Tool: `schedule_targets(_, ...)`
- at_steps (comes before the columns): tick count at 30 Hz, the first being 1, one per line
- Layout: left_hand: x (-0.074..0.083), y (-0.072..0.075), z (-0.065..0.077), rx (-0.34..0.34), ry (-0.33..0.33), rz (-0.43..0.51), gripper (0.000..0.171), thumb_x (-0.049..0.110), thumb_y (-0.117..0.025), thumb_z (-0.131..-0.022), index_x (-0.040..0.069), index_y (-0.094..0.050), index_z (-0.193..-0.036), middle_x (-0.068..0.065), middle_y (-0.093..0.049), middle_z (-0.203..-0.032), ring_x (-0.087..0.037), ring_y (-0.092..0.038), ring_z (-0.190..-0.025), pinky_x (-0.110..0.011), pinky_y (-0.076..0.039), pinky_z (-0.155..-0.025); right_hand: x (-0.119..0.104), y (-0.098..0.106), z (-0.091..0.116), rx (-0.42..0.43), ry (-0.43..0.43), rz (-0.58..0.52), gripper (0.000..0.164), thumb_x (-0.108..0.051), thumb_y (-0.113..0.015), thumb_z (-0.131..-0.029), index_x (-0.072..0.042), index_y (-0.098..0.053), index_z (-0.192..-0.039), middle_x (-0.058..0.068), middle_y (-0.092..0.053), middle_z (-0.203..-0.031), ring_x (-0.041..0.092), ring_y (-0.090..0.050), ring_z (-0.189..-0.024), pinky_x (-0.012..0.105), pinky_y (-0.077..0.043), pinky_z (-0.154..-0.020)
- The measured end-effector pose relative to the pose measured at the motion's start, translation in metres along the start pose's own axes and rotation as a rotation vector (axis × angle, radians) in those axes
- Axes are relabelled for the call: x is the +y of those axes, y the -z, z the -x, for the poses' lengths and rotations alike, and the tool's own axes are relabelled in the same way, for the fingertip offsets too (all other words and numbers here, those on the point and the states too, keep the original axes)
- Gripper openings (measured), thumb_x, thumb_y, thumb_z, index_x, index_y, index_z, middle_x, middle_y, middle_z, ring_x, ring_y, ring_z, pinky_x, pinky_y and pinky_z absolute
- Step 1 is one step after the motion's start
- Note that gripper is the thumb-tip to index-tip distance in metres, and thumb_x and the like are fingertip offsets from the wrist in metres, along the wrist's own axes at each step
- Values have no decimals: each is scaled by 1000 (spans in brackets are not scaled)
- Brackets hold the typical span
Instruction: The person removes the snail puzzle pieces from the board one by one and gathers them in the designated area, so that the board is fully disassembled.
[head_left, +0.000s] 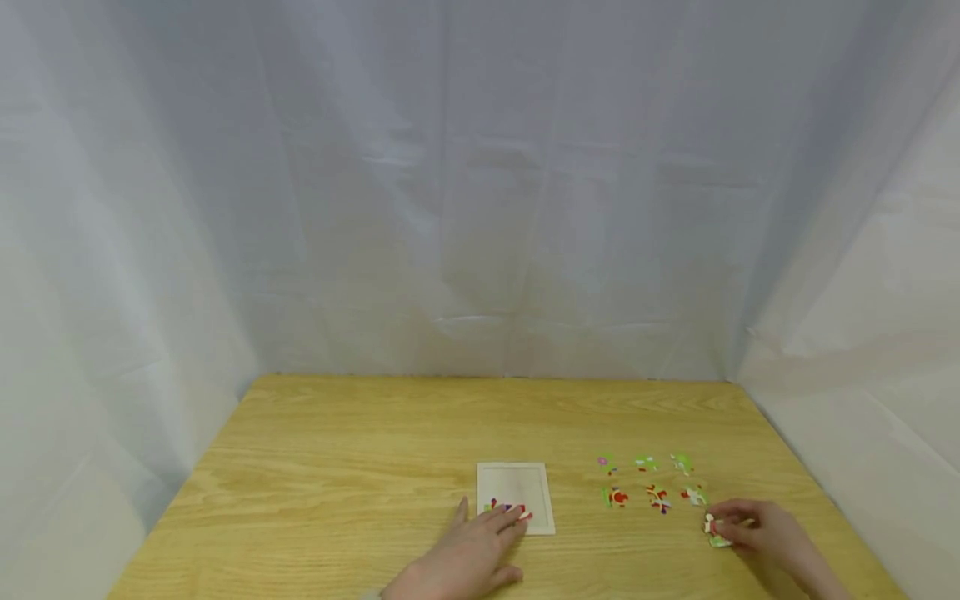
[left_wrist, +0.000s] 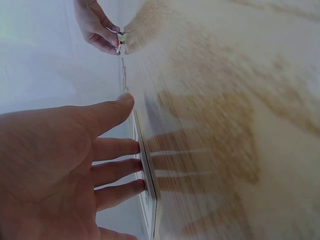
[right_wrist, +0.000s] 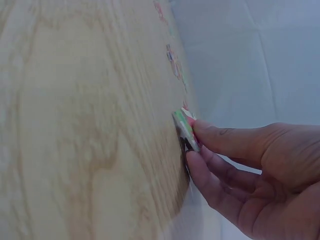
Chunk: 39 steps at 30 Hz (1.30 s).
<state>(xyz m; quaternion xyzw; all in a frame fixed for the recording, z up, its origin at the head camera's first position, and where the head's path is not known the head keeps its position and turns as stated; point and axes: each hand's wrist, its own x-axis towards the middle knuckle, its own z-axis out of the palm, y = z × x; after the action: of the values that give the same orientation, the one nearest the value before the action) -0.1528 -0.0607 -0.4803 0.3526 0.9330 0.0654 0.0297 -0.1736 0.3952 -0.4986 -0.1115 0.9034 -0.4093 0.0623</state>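
A pale rectangular puzzle tray (head_left: pixel 514 479) lies on the table, with a few colourful jigsaw pieces (head_left: pixel 495 505) along its lower part. My left hand (head_left: pixel 472 554) has its fingers stretched out, and the fingertips rest on those pieces, partly covering them. In the left wrist view the straight fingers (left_wrist: pixel 117 171) touch the tray's near side. At the right, my right hand (head_left: pixel 765 533) pinches a jigsaw piece (head_left: pixel 717 540) with red, white and green on it between thumb and fingers. The right wrist view shows this piece (right_wrist: pixel 185 129) tilted up from the table, its lower edge near the surface.
Several loose jigsaw pieces (head_left: pixel 657 498) lie in two rows between the tray and my right hand. The wooden table (head_left: pixel 337 467) is bounded by a white sheet (head_left: pixel 487 208) hanging behind it and at both sides.
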Motion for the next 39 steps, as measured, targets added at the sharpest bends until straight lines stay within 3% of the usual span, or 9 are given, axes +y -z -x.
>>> schedule_targets(5,-1,0,0,-7,2,11,63,50,-64,-94,18,-54,-148,0,-49,-154,-23,-47,-141,-67,-38,-108,-6,-2,-3,16,-104,21,36,-16,-73,-94,13,-69,-114,16,-75,-95,2,-66,-74,24,-59,-64)
schedule_targets(15,-3,-2,-1,79,-28,3,56,48,-67,-94,18,-61,-141,0,-55,-147,-25,-53,-134,-67,-42,-104,-18,-7,-9,178,-163,176,25,-19,-68,-98,2,-73,-112,3,-73,-81,3,-64,-68,23,-54,-60)
schedule_targets(26,-1,-2,-1,142,-48,-44,55,50,-68,-93,19,-63,-138,-2,-59,-131,-16,-55,-124,-64,-45,-101,-49,-15,-25,233,-161,18,31,-22,-64,-101,2,-71,-118,16,-75,-101,12,-70,-71,27,-59,-61)
schedule_targets(31,-2,-2,-1,135,-42,-47,54,50,-67,-93,19,-63,-138,-2,-60,-130,-15,-55,-124,-64,-45,-102,-53,-24,-32,258,-86,-87,25,-13,-64,-100,6,-71,-115,19,-75,-101,12,-71,-72,26,-60,-65)
schedule_targets(39,-4,-2,-1,134,-45,-36,50,48,-68,-94,21,-64,-136,-2,-61,-129,-16,-56,-123,-64,-45,-101,-63,-38,-44,160,12,-179,31,-14,-62,-102,11,-67,-119,26,-72,-106,16,-74,-81,31,-62,-71)
